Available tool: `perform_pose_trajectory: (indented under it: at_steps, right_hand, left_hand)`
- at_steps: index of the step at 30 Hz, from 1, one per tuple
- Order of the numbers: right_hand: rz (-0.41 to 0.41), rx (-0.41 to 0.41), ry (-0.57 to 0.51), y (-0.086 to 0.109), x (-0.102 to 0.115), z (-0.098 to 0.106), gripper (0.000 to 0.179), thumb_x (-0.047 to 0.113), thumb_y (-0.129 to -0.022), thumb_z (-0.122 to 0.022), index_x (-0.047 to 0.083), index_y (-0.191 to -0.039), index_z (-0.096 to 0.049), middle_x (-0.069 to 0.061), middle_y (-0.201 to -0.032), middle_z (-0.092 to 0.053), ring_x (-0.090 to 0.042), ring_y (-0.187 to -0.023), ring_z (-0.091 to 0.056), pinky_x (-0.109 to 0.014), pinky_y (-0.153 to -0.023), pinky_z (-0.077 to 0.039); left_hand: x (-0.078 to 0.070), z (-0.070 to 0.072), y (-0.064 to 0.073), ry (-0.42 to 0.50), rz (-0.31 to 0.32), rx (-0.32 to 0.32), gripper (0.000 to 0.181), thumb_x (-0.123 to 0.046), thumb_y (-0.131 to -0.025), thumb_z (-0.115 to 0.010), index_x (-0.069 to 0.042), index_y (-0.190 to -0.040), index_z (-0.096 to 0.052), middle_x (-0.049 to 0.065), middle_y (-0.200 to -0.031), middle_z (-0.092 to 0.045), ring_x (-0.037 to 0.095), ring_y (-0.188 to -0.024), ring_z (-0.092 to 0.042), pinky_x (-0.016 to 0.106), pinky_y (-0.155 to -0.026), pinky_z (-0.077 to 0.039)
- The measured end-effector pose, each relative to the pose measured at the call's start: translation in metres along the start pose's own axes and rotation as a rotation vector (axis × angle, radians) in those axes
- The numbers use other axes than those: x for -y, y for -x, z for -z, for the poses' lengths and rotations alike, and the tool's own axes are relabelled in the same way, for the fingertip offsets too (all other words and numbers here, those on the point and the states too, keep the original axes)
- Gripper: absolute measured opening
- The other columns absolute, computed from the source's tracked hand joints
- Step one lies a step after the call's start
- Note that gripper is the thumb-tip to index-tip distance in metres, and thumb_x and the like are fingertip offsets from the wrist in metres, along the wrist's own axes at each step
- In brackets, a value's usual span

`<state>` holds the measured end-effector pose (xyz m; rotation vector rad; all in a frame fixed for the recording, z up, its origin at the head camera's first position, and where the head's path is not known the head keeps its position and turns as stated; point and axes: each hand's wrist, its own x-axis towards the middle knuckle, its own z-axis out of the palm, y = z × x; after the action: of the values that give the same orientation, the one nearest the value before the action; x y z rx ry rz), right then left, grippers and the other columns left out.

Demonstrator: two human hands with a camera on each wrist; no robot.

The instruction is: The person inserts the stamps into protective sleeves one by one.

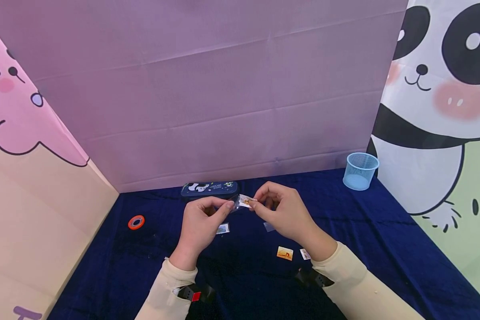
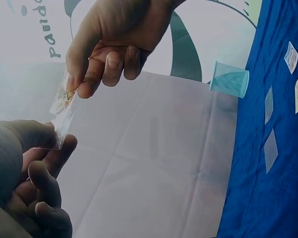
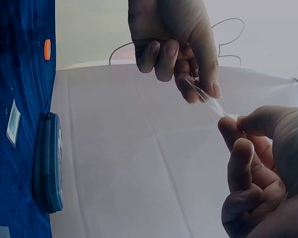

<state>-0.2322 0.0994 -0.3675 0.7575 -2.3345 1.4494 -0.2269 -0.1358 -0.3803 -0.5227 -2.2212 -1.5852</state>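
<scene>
My left hand (image 1: 198,226) pinches one end of a small clear plastic sleeve (image 1: 235,204) between thumb and forefinger. At the other side, my right hand (image 1: 285,212) pinches a white-edged stamp-like picture card (image 1: 246,200) with an orange design. Card and sleeve overlap between the two hands, held up above the cloth. In the left wrist view the card (image 2: 62,101) lies in line with the sleeve (image 2: 62,130); I cannot tell how far it is inside. From the right wrist, the sleeve (image 3: 208,99) shows as a thin, shiny strip between both sets of fingertips.
On the dark blue cloth (image 1: 104,266) lie a bluish picture card (image 1: 223,228), a yellow-orange card (image 1: 285,253), another small card (image 1: 305,254) and clear sleeves (image 2: 271,151). A blue panda pencil case (image 1: 210,190) is behind, an orange ring (image 1: 136,222) left, a light-blue mesh basket (image 1: 360,171) back right.
</scene>
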Motion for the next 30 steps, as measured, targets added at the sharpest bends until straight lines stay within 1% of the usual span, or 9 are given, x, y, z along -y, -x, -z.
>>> perform_pose_trajectory:
  at_steps: [3,6,11,17,21,23,25,28,30]
  right_hand:
    - [0.012,0.002,-0.009,0.0002,-0.0004,0.0,0.008,0.014,-0.097,-0.076,0.019,-0.099,-0.07,0.011,-0.085,-0.074,-0.016,-0.06,-0.057,-0.03,-0.051,-0.044]
    - [0.018,-0.003,-0.019,-0.0001,-0.0002,0.0003,0.011,0.013,-0.097,-0.076,0.021,-0.098,-0.07,0.01,-0.086,-0.075,-0.017,-0.06,-0.056,-0.029,-0.051,-0.044]
    - [0.015,-0.014,-0.046,-0.0014,0.0006,0.0014,0.01,0.012,-0.097,-0.076,0.02,-0.097,-0.07,0.012,-0.085,-0.075,-0.018,-0.061,-0.057,-0.029,-0.053,-0.044]
    - [-0.007,-0.002,-0.049,-0.0017,-0.0005,0.0024,0.006,0.013,-0.097,-0.076,0.014,-0.099,-0.07,0.012,-0.084,-0.074,-0.019,-0.061,-0.057,-0.029,-0.054,-0.044]
    - [-0.008,0.003,-0.045,-0.0015,-0.0002,0.0025,0.006,0.014,-0.097,-0.076,0.014,-0.099,-0.071,0.011,-0.084,-0.075,-0.019,-0.061,-0.057,-0.029,-0.054,-0.044]
    - [-0.009,0.006,-0.044,-0.0014,0.0001,0.0025,0.005,0.014,-0.097,-0.076,0.014,-0.099,-0.071,0.01,-0.084,-0.075,-0.019,-0.061,-0.057,-0.03,-0.054,-0.045]
    - [-0.008,0.008,-0.04,-0.0014,0.0003,0.0023,0.005,0.014,-0.097,-0.076,0.015,-0.098,-0.071,0.009,-0.084,-0.075,-0.019,-0.061,-0.057,-0.03,-0.054,-0.045]
    - [-0.005,0.009,-0.035,-0.0013,0.001,0.0027,0.006,0.013,-0.097,-0.076,0.016,-0.098,-0.071,0.011,-0.084,-0.075,-0.018,-0.062,-0.057,-0.03,-0.054,-0.045]
    - [-0.003,0.011,-0.032,-0.0015,0.001,0.0027,0.007,0.013,-0.097,-0.076,0.017,-0.098,-0.071,0.012,-0.085,-0.074,-0.018,-0.062,-0.057,-0.03,-0.054,-0.045]
  left_hand:
    - [0.0002,-0.0002,-0.0004,0.004,-0.004,0.0,0.012,-0.027,-0.096,-0.079,-0.016,-0.094,-0.084,-0.001,-0.074,-0.069,0.019,-0.055,-0.047,0.026,-0.048,-0.036]
    - [0.0012,-0.0001,-0.0005,0.01,-0.007,0.014,0.012,-0.027,-0.097,-0.078,-0.016,-0.095,-0.084,-0.002,-0.08,-0.074,0.02,-0.056,-0.048,0.026,-0.049,-0.037]
    - [0.0005,-0.0003,-0.0004,0.014,-0.011,0.037,0.013,-0.029,-0.098,-0.077,-0.018,-0.098,-0.083,-0.004,-0.088,-0.078,0.02,-0.059,-0.05,0.026,-0.053,-0.039]
    - [0.0005,-0.0006,-0.0001,0.014,-0.013,0.045,0.011,-0.028,-0.097,-0.078,-0.018,-0.1,-0.083,-0.004,-0.086,-0.075,0.02,-0.058,-0.051,0.026,-0.054,-0.041]
    - [0.001,-0.0008,-0.0004,0.038,-0.012,0.046,0.011,-0.025,-0.096,-0.079,-0.016,-0.103,-0.082,-0.002,-0.087,-0.077,0.019,-0.059,-0.053,0.025,-0.054,-0.041]
    - [0.0009,-0.0011,-0.0006,0.046,-0.01,0.044,0.011,-0.024,-0.096,-0.078,-0.015,-0.102,-0.081,-0.001,-0.087,-0.077,0.019,-0.06,-0.056,0.025,-0.054,-0.042]
    - [0.0008,-0.0014,-0.001,0.051,-0.006,0.04,0.011,-0.025,-0.097,-0.078,-0.014,-0.1,-0.08,-0.001,-0.086,-0.078,0.017,-0.063,-0.061,0.025,-0.057,-0.044]
    - [0.0009,-0.0016,-0.0014,0.055,0.0,0.034,0.014,-0.025,-0.098,-0.076,-0.012,-0.098,-0.08,0.0,-0.085,-0.078,0.017,-0.072,-0.07,0.025,-0.062,-0.049]
    - [0.0009,-0.0016,-0.0017,0.058,0.003,0.034,0.014,-0.024,-0.099,-0.075,-0.011,-0.098,-0.081,0.0,-0.084,-0.078,0.019,-0.077,-0.073,0.026,-0.065,-0.051]
